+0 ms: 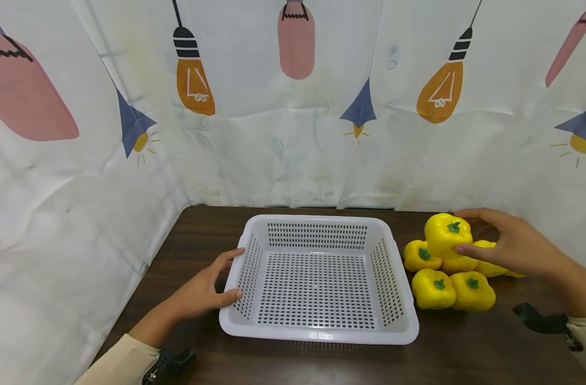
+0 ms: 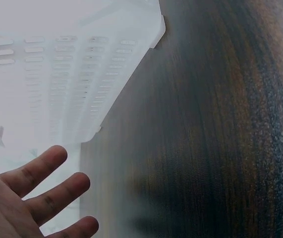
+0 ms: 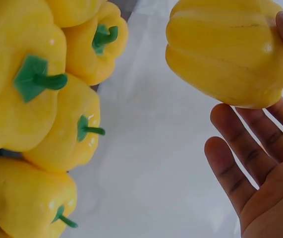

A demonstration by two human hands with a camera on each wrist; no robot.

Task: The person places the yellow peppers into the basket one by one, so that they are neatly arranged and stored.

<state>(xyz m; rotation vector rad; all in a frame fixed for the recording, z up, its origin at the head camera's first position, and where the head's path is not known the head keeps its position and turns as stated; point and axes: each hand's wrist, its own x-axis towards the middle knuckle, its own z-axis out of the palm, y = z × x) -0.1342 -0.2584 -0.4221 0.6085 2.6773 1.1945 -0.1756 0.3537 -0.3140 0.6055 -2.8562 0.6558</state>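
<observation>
My right hand (image 1: 507,243) holds a yellow bell pepper (image 1: 448,235) with a green stem between thumb and fingers. In the right wrist view that pepper (image 3: 225,49) is off the table, and two straight fingers (image 3: 230,171) show below it. Several more yellow bell peppers (image 1: 434,289) are grouped under and in front of it on the table. A white perforated plastic basket (image 1: 319,336) stands with nothing in it at the middle. On its left rim rest the thumb and index fingertip of my left hand (image 1: 203,289); the other fingers (image 2: 57,198) extend loosely beside the basket's outer wall.
The dark wood-grain table (image 1: 197,235) carries the basket and the peppers, which lie close to the basket's right side. A white curtain (image 1: 274,160) printed with lamps and bulbs hangs behind the table and along its left side.
</observation>
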